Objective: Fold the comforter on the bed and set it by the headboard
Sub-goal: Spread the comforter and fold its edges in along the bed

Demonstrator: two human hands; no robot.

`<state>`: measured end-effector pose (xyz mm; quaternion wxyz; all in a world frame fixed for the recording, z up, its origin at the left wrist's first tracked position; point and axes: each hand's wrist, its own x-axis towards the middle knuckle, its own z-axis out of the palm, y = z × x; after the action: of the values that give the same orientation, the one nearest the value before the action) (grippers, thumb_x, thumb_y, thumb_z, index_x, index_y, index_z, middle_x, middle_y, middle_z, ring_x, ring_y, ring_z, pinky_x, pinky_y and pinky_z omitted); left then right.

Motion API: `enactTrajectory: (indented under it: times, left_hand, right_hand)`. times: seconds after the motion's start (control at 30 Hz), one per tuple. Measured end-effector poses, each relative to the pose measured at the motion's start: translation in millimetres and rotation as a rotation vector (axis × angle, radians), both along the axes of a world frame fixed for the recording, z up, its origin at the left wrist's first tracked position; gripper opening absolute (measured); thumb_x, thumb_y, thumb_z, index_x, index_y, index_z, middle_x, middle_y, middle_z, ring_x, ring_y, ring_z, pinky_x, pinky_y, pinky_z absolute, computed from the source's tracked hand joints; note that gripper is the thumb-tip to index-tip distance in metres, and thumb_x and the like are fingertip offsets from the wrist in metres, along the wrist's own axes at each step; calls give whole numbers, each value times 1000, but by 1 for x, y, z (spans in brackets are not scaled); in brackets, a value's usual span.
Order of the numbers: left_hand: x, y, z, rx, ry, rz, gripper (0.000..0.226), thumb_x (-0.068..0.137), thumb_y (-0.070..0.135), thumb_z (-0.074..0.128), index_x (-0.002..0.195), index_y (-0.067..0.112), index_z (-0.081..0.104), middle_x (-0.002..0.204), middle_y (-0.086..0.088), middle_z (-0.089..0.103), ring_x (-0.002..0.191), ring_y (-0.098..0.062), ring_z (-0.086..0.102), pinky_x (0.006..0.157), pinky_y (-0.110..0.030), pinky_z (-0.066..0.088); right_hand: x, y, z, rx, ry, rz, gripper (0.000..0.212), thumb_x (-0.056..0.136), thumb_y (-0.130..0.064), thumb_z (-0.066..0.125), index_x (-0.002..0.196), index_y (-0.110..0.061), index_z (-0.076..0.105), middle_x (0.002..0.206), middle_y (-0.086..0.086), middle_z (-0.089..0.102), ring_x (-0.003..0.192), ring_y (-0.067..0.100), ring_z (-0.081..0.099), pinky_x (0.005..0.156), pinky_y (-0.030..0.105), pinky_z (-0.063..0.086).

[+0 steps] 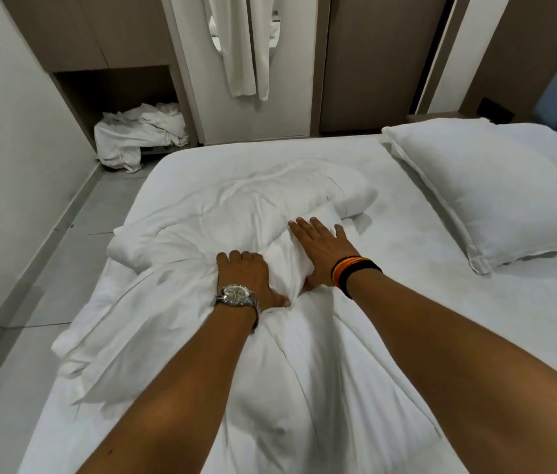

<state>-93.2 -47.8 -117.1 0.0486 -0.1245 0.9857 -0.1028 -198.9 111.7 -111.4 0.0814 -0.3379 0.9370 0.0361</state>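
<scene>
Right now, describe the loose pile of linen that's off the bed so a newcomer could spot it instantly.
Start at the bed and look past its far left corner to the brown wall unit, where an open niche sits at floor level. The crumpled white linen pile spills out of that niche onto the grey floor. Unlike the comforter under the hands and the plump pillow, it lies off the mattress.
</scene>
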Motion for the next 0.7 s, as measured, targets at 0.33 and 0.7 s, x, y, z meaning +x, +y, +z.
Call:
enactTrajectory:
  times: [0.33,0.7]
  left_hand:
    - [13,4,2,186,269,-188,22,85,42,69,85,20,70,78,-2,72,69,-25,70,55,-28,37]
    - [97,40,64,221,347,-461,28,68,37,83,76,23,59,61,1,65,54,-27,63,54,-27,32]
  right_hand:
    - [1,-13,-3,93,31,129,135,65,-49,92,164,-24,4,166,6,25,158,28,11,123,63,7]
    - [56,60,73,245,237,443,84,71,-48,80,140,-14,46,130,3,62,136,27,51,124,61,-3]
